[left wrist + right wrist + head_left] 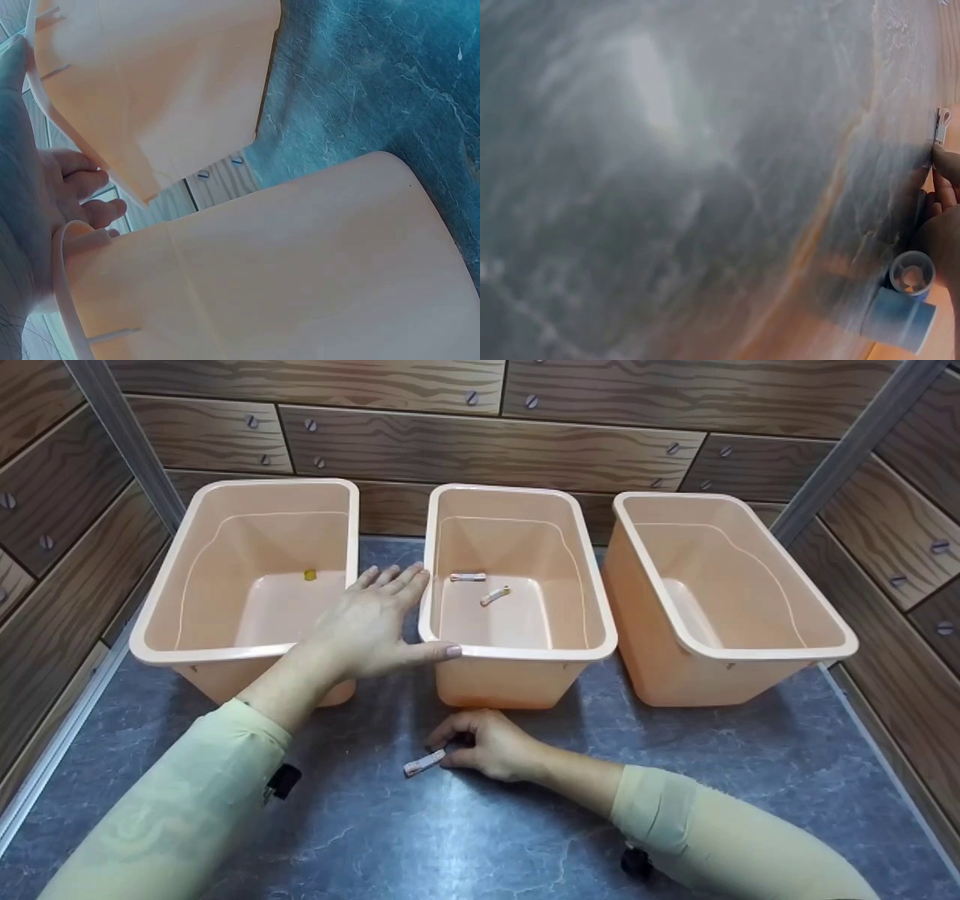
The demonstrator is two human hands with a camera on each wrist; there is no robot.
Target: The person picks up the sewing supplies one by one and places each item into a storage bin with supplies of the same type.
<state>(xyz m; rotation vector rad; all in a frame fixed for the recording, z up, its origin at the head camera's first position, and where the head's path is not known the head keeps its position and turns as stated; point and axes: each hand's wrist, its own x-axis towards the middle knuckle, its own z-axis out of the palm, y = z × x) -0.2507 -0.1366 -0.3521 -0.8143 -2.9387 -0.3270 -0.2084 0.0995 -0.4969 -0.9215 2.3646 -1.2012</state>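
Pinching packet (424, 763): right fingers (451, 726); yellow piece (310, 574): head view only.

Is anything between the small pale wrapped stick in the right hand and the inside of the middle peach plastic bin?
Yes: the middle bin's front wall stands beyond the stick, and the left hand has its thumb over the rim's front-left corner.

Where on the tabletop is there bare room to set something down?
Bare tabletop lies between the left sleeve and right sleeve, and between the right sleeve and right bin. It's crowded in front of the middle bin, where the right hand pinches a small stick; the left hand covers part of the gap to the left bin.
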